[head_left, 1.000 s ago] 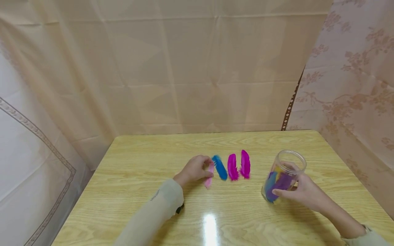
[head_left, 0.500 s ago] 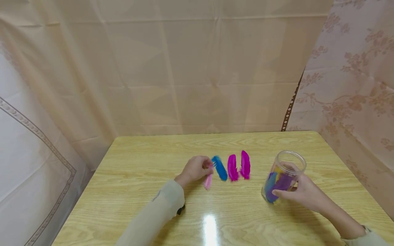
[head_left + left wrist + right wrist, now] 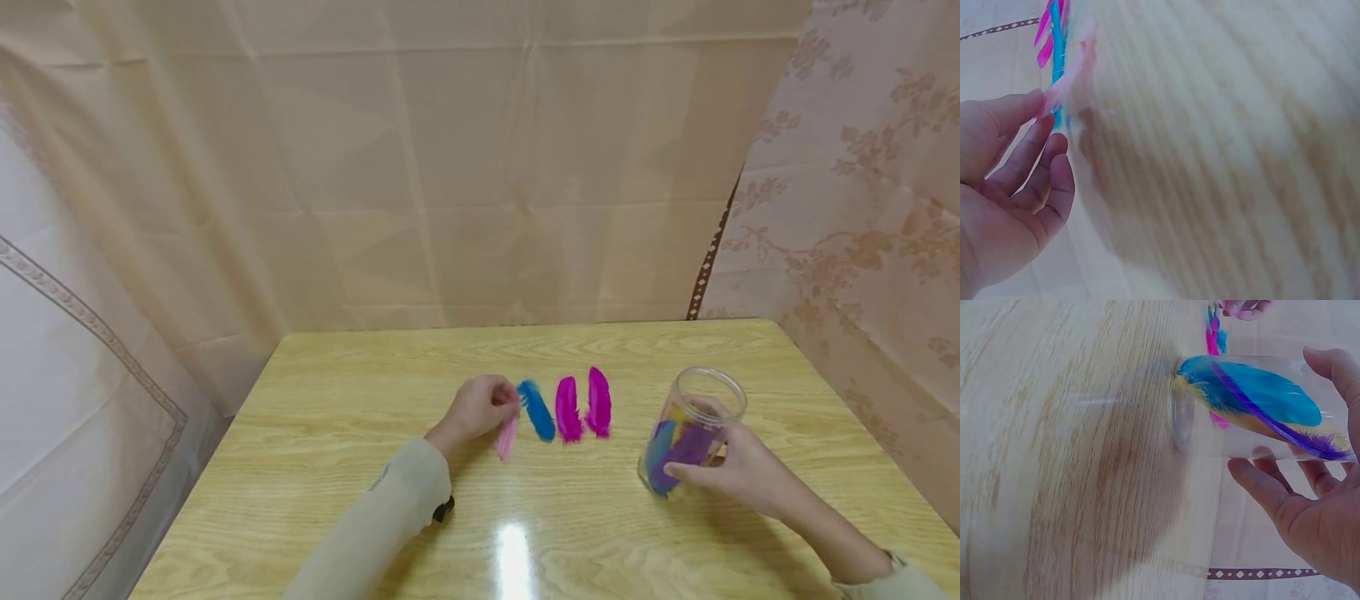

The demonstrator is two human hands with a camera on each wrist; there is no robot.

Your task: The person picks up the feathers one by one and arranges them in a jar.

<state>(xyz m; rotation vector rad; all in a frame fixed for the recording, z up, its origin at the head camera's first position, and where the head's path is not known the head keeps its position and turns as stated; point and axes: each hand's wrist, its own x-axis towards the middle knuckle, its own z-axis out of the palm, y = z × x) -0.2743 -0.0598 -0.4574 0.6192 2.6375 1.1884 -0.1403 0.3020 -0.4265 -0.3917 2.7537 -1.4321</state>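
Pale pink and wispy, the pink feather (image 3: 507,439) hangs from my left grip (image 3: 480,408), slanting down toward me over the desk (image 3: 577,517); whether its free end touches the wood grain I cannot tell. Something this light probably asks for slow, even movement, so that it neither flutters nor bends. My thumb and forefinger are together, pinching it by one end, a firm enough hold without crushing the barbs, I judge; the other fingers curl loosely, apart from it. Just right of my fingertips lies the blue feather (image 3: 538,412), close enough that I should mind its frayed edge. Next come one magenta feather (image 3: 567,410) and a second magenta feather (image 3: 598,402), side by side, best left undisturbed by my knuckles. Farther right, well apart, is the clear jar (image 3: 675,407), mouth up, with blue, yellow and purple feathers (image 3: 1260,394) inside. My right grip (image 3: 738,471) is spread to the jar's width and clamped around it, thumb on the near wall, fingers behind; steadiness should matter more than force here.
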